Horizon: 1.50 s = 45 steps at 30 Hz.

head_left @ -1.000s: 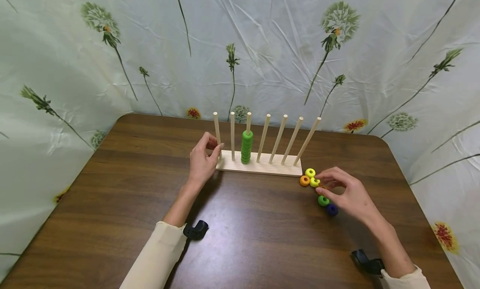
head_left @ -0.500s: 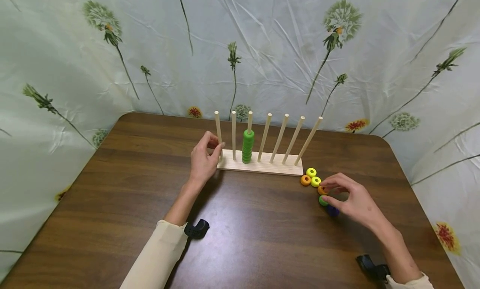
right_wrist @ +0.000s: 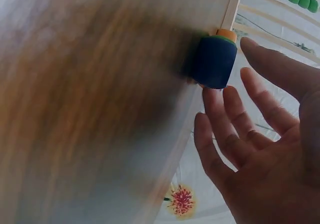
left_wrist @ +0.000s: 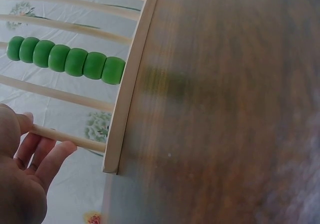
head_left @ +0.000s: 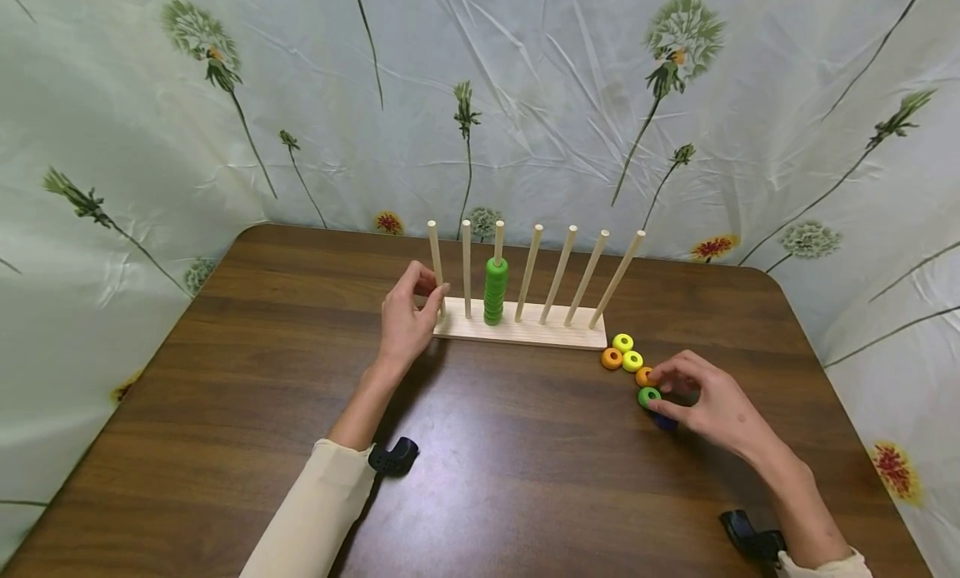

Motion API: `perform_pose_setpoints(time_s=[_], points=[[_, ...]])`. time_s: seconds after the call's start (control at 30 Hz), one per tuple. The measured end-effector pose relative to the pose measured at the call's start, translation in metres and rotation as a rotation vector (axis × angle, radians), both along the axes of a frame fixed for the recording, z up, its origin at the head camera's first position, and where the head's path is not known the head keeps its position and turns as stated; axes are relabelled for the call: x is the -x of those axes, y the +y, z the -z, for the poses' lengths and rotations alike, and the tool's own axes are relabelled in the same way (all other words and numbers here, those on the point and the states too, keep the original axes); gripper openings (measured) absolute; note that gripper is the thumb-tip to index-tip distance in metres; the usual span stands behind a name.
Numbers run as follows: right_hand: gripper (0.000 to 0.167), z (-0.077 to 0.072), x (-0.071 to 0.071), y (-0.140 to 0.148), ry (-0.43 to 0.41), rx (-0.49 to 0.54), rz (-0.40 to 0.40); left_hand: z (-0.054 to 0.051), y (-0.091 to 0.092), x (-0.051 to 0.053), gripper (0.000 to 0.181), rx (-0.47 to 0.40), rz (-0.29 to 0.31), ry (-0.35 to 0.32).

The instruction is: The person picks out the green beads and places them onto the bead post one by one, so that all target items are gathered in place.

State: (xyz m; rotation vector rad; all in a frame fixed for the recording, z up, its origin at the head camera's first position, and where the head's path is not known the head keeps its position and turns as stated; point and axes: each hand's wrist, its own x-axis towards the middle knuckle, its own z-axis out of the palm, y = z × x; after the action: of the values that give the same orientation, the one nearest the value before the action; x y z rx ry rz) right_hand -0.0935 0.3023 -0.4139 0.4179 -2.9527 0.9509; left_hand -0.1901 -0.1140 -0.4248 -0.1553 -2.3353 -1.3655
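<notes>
A pale wooden rack (head_left: 525,332) with several upright pegs stands on the table. Green beads (head_left: 495,291) are stacked on its third peg from the left. My left hand (head_left: 405,320) pinches the leftmost peg (left_wrist: 87,143) between thumb and fingers. Over a loose cluster at the rack's right end, my right hand (head_left: 712,399) hovers with thumb and fingers apart. Its fingertips are close to an orange bead (head_left: 644,376) and a green bead (head_left: 648,396). A dark blue bead (right_wrist: 215,61) lies partly under the thumb in the head view; whether any finger touches a bead, I cannot tell.
Two yellow beads (head_left: 632,361) and another orange bead (head_left: 611,359) lie beside the rack's right corner. The brown wooden table (head_left: 510,470) ends at a flower-printed cloth (head_left: 540,120) behind it. Dark straps (head_left: 393,457) sit at both wrists.
My right hand has moved slightly right and toward me, off the yellow beads to beside the orange and green ones. The left hand stays on its peg.
</notes>
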Motion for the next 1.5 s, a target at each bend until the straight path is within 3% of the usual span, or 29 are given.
perform_pose_setpoints(time_s=[0.27, 0.7, 1.1, 1.5], points=[[0.030, 0.003, 0.003, -0.002, -0.068, -0.030, 0.011, -0.002, 0.000, -0.001, 0.016, -0.004, -0.001, -0.017], [0.030, -0.003, 0.003, -0.005, -0.076, -0.031, 0.031, -0.003, 0.001, -0.002, 0.015, -0.005, 0.001, -0.003], [0.035, -0.005, 0.003, -0.004, 0.037, 0.072, 0.013, -0.001, 0.000, -0.002, 0.016, -0.008, 0.001, -0.005], [0.029, -0.010, 0.010, -0.010, 0.106, 0.158, -0.007, -0.002, 0.001, -0.002, 0.016, -0.012, -0.004, -0.009]])
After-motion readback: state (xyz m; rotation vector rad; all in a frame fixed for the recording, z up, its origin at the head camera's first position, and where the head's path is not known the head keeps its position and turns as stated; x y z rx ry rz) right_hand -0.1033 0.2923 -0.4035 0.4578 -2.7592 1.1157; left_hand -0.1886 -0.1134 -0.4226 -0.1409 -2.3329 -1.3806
